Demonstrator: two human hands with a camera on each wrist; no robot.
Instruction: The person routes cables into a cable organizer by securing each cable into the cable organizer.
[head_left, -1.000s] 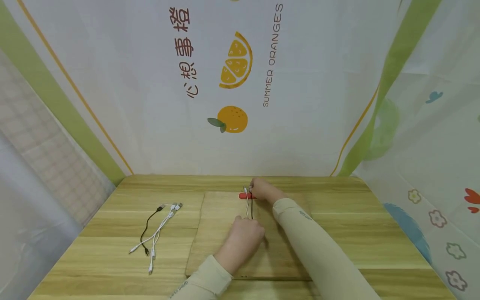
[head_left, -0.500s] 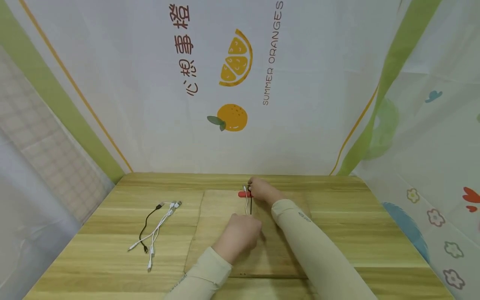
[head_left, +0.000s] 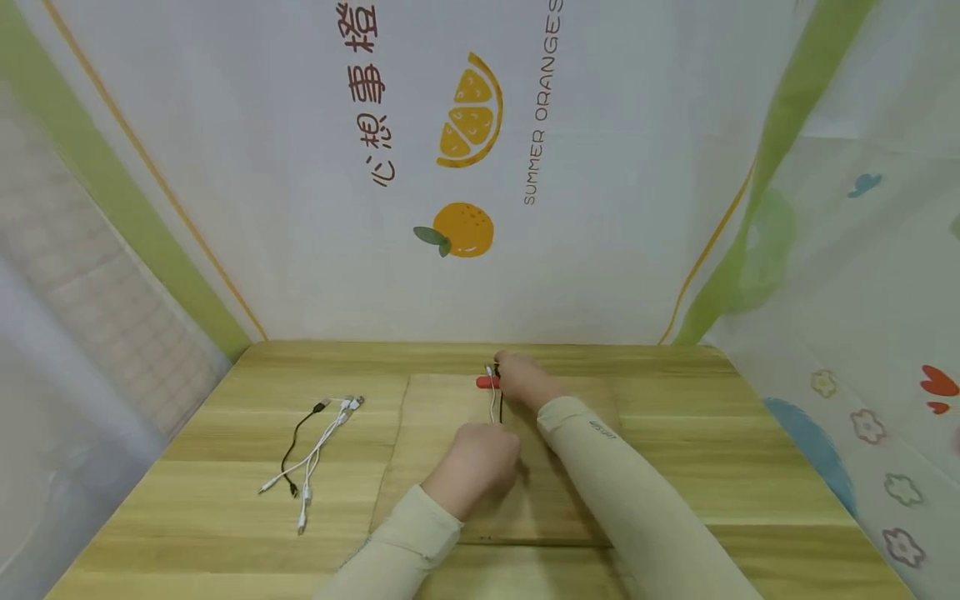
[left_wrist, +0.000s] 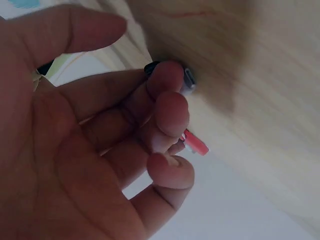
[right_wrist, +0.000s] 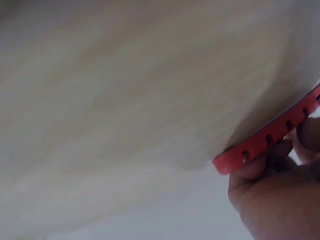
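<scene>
A red slotted cable holder (head_left: pixel 485 383) sits at the far edge of the wooden board, its slots plain in the right wrist view. A white cable (head_left: pixel 492 406) crosses it, plug end upward. Beside that runs a black cable (head_left: pixel 501 407), which my right hand (head_left: pixel 527 380) grips near its far plug, against the holder; the fingers partly hide that plug. My left hand (head_left: pixel 477 467) holds the black cable's near end with curled fingers over the board. In the left wrist view a metal plug tip (left_wrist: pixel 189 80) pokes out behind the index fingertip, and the thumb stands apart.
Left of the board, a loose bunch of white cables (head_left: pixel 318 450) and one black cable (head_left: pixel 288 450) lie on the wood-grain table (head_left: pixel 202 467). A white curtain printed with oranges (head_left: pixel 462 229) hangs behind the table's far edge.
My right fingers have shifted slightly left over the holder and now cover more of the black cable's plug. My left hand has moved slightly left. The head view has tilted a little.
</scene>
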